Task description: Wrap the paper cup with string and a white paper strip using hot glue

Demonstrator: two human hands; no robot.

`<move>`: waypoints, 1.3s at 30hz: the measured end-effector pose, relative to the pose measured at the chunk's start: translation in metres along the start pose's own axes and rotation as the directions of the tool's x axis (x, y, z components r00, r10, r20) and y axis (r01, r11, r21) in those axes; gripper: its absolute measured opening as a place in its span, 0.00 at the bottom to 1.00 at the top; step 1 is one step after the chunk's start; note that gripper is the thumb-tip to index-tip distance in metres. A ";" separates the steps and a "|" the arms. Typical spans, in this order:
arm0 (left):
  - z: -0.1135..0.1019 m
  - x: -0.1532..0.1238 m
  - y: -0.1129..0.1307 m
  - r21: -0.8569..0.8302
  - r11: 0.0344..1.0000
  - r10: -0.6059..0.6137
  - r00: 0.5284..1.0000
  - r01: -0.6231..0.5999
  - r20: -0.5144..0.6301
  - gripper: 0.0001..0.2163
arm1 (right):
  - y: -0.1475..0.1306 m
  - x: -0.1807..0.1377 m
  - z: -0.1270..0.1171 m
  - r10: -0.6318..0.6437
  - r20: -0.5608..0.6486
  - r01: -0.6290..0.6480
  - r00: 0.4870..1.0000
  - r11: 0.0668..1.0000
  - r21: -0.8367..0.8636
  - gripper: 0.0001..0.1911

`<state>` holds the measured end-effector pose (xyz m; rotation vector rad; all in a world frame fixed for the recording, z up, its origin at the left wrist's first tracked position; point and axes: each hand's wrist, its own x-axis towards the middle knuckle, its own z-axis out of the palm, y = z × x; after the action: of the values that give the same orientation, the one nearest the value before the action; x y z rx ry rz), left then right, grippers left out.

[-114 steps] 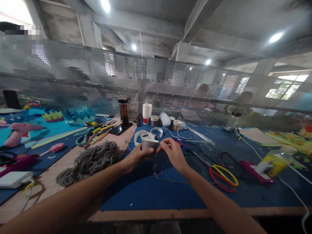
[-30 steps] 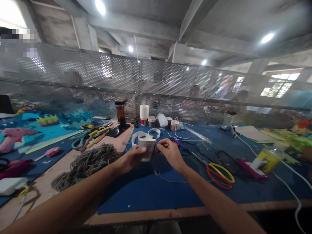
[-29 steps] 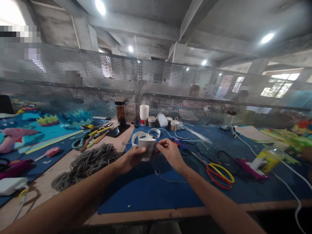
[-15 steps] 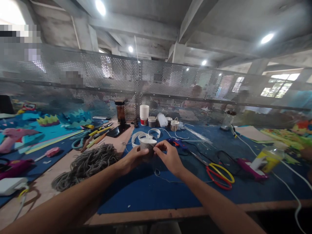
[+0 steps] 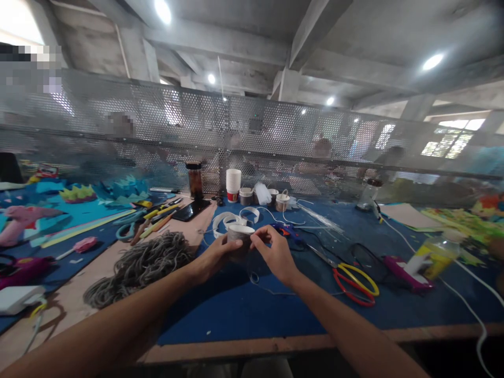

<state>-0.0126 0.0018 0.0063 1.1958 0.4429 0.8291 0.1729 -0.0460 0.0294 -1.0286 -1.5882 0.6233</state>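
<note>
My left hand (image 5: 216, 257) is closed around a small paper cup (image 5: 238, 237) with a grey outer side and a white rim, held upright above the blue mat. At the cup's right side my right hand (image 5: 275, 256) pinches thumb and forefinger together on what looks like a thin grey cord (image 5: 255, 278), which trails below onto the mat. The exact spot between the fingertips is too small to make out. Just behind the cup lie curled white strips (image 5: 221, 223). A heap of grey cord sits left of my left forearm.
Scissors with red and yellow handles (image 5: 356, 286) and a blue glue gun (image 5: 289, 231) lie to the right. A stack of paper cups (image 5: 233, 186), a dark jar (image 5: 193, 181) and a phone (image 5: 191, 210) stand or lie farther back, before a perforated metal screen (image 5: 260, 131).
Both hands and the cup stay in nearly the same place. The right fingertips have shifted very slightly right and up along the cup's side.
</note>
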 end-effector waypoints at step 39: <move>0.008 -0.004 0.011 0.035 0.999 0.017 1.000 -0.017 0.004 0.18 | 0.008 0.005 -0.003 0.132 0.041 -0.136 0.990 0.981 0.140 0.09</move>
<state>-0.0134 -0.0048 0.0185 1.2346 0.4462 0.8366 0.1778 -0.0379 0.0262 -1.0280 -1.4871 0.8369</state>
